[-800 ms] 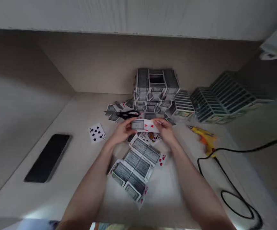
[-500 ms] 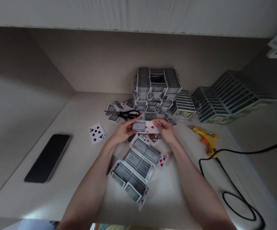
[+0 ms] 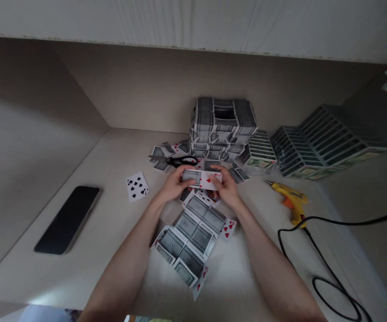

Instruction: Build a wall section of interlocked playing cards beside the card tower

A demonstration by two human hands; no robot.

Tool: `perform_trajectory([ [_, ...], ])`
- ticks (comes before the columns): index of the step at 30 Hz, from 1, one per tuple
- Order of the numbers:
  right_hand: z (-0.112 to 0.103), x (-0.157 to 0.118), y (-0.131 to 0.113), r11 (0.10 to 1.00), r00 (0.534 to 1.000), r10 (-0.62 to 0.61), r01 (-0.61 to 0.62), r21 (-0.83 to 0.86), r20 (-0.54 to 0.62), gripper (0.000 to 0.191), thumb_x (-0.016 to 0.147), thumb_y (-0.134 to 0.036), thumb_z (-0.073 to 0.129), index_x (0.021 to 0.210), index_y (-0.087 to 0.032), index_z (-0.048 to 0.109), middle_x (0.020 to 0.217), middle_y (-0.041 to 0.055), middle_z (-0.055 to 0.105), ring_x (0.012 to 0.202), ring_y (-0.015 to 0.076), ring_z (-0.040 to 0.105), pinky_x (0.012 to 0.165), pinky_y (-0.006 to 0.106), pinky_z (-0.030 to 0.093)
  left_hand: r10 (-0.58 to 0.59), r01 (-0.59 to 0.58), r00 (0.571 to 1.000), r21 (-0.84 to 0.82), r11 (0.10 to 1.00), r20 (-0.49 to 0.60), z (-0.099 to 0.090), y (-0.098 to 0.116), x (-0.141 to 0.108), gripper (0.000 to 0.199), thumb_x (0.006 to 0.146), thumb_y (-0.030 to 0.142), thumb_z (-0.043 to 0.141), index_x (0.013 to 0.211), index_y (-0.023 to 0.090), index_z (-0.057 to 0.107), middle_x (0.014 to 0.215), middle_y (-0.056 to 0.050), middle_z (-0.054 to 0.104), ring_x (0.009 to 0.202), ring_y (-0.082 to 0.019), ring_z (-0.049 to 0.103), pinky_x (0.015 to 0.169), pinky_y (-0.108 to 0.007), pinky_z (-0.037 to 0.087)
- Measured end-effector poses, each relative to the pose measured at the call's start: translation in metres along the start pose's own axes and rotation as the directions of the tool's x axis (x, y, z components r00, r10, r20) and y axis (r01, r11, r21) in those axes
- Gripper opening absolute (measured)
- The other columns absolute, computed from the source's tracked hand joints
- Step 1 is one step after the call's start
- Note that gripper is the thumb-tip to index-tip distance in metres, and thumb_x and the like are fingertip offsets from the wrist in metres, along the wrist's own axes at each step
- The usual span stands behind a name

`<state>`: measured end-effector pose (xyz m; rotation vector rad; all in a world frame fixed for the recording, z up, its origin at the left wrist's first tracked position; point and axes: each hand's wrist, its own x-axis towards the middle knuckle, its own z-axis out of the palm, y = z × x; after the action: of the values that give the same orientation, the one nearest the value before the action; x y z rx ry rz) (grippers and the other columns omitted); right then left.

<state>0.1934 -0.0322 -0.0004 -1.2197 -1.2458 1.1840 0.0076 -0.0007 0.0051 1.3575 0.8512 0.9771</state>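
Both hands hold playing cards over the middle of the counter. My left hand (image 3: 174, 184) pinches a grey-backed playing card (image 3: 191, 177), and my right hand (image 3: 225, 187) grips a white heart-faced card (image 3: 208, 180), their edges overlapping between my fingers. Just beyond them rises a tall card structure (image 3: 223, 129) of stacked grey-backed cards. Below my hands lies a flat group of joined cards (image 3: 190, 237), mostly backs up, with a few red faces at its edges. A seven of spades (image 3: 137, 186) lies left of my left hand.
Black-handled scissors (image 3: 180, 161) lie on loose cards behind my left hand. A black smartphone (image 3: 68, 220) lies at the left. To the right stand ridged card constructions (image 3: 324, 143), a yellow glue gun (image 3: 290, 201) and its black cable (image 3: 317, 250).
My hands have drawn slightly closer, with the held cards now overlapping more. The whole scene has shifted a little right in view.
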Motion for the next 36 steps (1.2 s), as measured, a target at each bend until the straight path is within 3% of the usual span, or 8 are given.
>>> perform_trajectory([
  [4,-0.001,0.001,-0.002,0.993,0.999,0.036,-0.037,0.115,0.011,0.039,0.073,-0.047,0.059,0.099,-0.02,0.048,0.051,-0.0075,0.058,0.029,0.0066,0.043,0.03,0.018,0.033,-0.043,0.038,0.997,-0.085,0.996,-0.062,0.001,-0.001,0.002,0.044,0.066,0.029,0.07,0.103,0.019,0.048,0.082,0.0,0.059,0.058,-0.011,0.058,0.048,-0.023,0.051],
  [7,-0.002,0.003,-0.003,0.994,0.997,0.057,-0.061,0.093,0.047,0.035,0.073,-0.049,0.058,0.088,-0.017,0.053,0.055,-0.0033,0.062,0.03,0.006,0.045,0.03,0.017,0.033,-0.074,0.06,0.993,-0.149,0.987,-0.09,0.0,-0.002,0.002,0.053,0.064,0.03,0.072,0.109,0.02,0.045,0.084,0.0,0.061,0.064,-0.014,0.062,0.052,-0.028,0.054],
  [13,0.001,0.001,-0.003,0.996,0.994,0.079,-0.081,0.027,0.073,0.032,0.072,-0.048,0.059,0.081,-0.017,0.055,0.057,-0.0023,0.064,0.031,0.0066,0.047,0.031,0.018,0.036,-0.163,0.149,0.984,-0.163,0.975,-0.075,0.001,-0.004,0.001,0.037,0.064,0.035,0.071,0.085,0.014,0.05,0.083,-0.002,0.062,0.068,-0.015,0.063,0.06,-0.031,0.056],
  [17,0.002,-0.001,0.0,0.997,0.994,0.078,-0.076,-0.032,0.077,0.032,0.074,-0.049,0.056,0.076,-0.017,0.055,0.058,-0.0018,0.063,0.031,0.0067,0.046,0.031,0.019,0.035,-0.149,0.132,0.982,-0.142,0.981,-0.115,0.004,-0.002,-0.001,0.036,0.065,0.034,0.071,0.083,0.015,0.047,0.081,-0.001,0.06,0.068,-0.014,0.062,0.059,-0.03,0.057],
  [24,0.005,-0.001,0.004,0.989,0.991,0.082,-0.068,-0.134,0.102,0.032,0.077,-0.048,0.052,0.07,-0.017,0.054,0.054,-0.002,0.06,0.031,0.0066,0.044,0.03,0.019,0.032,-0.133,0.124,0.988,-0.103,0.987,-0.081,0.006,-0.003,-0.003,0.033,0.069,0.033,0.068,0.085,0.015,0.045,0.08,0.0,0.058,0.062,-0.012,0.061,0.055,-0.028,0.056],
  [29,0.007,-0.001,-0.002,0.994,0.995,0.062,-0.055,-0.092,0.072,0.032,0.076,-0.05,0.055,0.07,-0.019,0.054,0.051,-0.0035,0.057,0.032,0.0078,0.044,0.03,0.02,0.033,-0.117,0.113,0.988,-0.04,0.993,-0.099,0.005,-0.004,-0.002,0.032,0.07,0.033,0.067,0.089,0.016,0.048,0.079,0.0,0.057,0.061,-0.012,0.06,0.053,-0.028,0.055],
  [32,0.007,-0.001,-0.006,0.997,0.995,0.067,-0.063,-0.042,0.078,0.032,0.073,-0.05,0.059,0.077,-0.018,0.055,0.052,-0.0034,0.058,0.032,0.008,0.044,0.031,0.02,0.034,-0.088,0.085,0.993,-0.054,0.995,-0.074,0.005,0.0,-0.003,0.042,0.068,0.032,0.069,0.102,0.017,0.048,0.087,-0.002,0.058,0.069,-0.013,0.06,0.06,-0.031,0.056],
  [36,0.006,-0.001,-0.007,0.998,0.993,0.069,-0.068,-0.004,0.092,0.033,0.073,-0.05,0.059,0.077,-0.018,0.056,0.052,-0.0032,0.059,0.032,0.0073,0.044,0.031,0.019,0.034,0.021,-0.022,1.0,-0.073,0.997,-0.012,0.002,0.004,-0.004,0.074,0.063,0.027,0.074,0.125,0.026,0.034,0.102,-0.004,0.056,0.08,-0.015,0.059,0.066,-0.03,0.055],
])
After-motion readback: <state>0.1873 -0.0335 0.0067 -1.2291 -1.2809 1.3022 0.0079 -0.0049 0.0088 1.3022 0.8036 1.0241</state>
